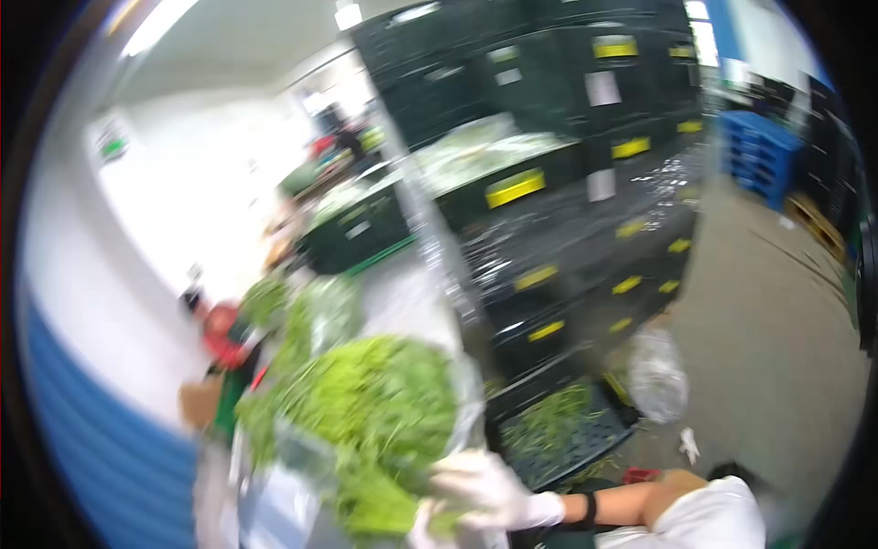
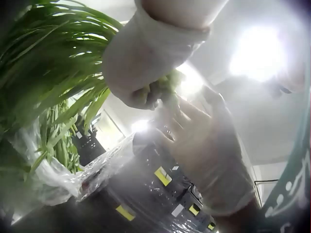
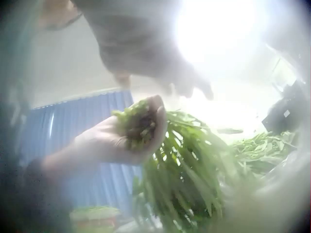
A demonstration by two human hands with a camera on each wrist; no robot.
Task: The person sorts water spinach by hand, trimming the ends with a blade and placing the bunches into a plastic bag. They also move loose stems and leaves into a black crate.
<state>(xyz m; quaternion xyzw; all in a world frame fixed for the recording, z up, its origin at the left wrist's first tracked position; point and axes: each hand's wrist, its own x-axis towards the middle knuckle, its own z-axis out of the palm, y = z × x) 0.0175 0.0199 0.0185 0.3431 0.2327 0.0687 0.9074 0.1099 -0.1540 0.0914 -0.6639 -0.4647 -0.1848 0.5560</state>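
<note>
My gloved left hand grips a bunch of long-leaved greens around its stems; the cut ends poke out of the fist and the leaves hang from the other side. My gloved right hand is beside the stem ends, its fingers extended. In the left wrist view its fingertips are close to the stems; whether they touch is unclear. A large heap of greens lies in clear plastic just beyond both hands in the head view.
Wrapped stacks of dark crates with yellow labels rise ahead. A low crate holds loose greens, beside a clear plastic bag. Blue pallets stand at the far right; a blue curtain-like surface is at left.
</note>
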